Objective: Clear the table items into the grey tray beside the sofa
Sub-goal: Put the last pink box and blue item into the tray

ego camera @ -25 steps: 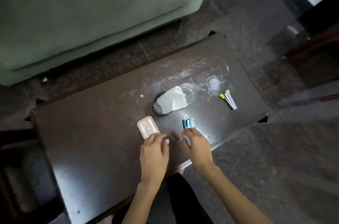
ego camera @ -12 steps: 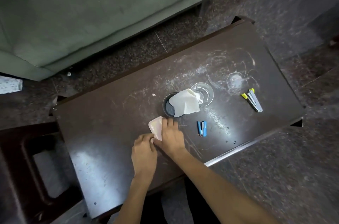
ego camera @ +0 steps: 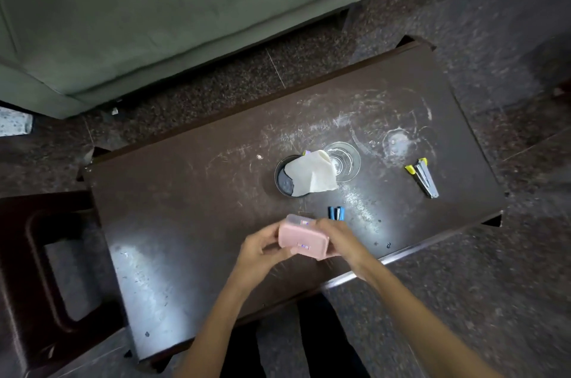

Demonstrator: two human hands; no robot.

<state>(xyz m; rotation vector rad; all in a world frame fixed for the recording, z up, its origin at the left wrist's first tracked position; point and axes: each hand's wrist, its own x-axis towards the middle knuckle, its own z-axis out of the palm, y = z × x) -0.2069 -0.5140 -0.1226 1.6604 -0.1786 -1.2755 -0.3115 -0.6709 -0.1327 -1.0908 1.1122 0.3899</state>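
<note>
A pink plastic box [ego camera: 302,240] is held just above the dark brown table [ego camera: 191,192], near its front edge. My left hand [ego camera: 262,249] grips its left end and my right hand [ego camera: 335,237] grips its right end. Behind it on the table lie a small blue stapler [ego camera: 336,212], a dark round cup [ego camera: 285,182] with a white crumpled paper [ego camera: 310,175] over it, a clear glass [ego camera: 344,161] and a silver stapler with yellow tips [ego camera: 423,176]. No grey tray is in view.
A green sofa [ego camera: 154,6] fills the top left beyond the table. A dark brown chair or stool [ego camera: 37,269] stands at the table's left end. Speckled dark floor [ego camera: 494,300] surrounds the table. My legs are under the front edge.
The pink box was lying flat on the table with both hands at it; now both hands have lifted it off the surface and tilted it. The view has shifted slightly.
</note>
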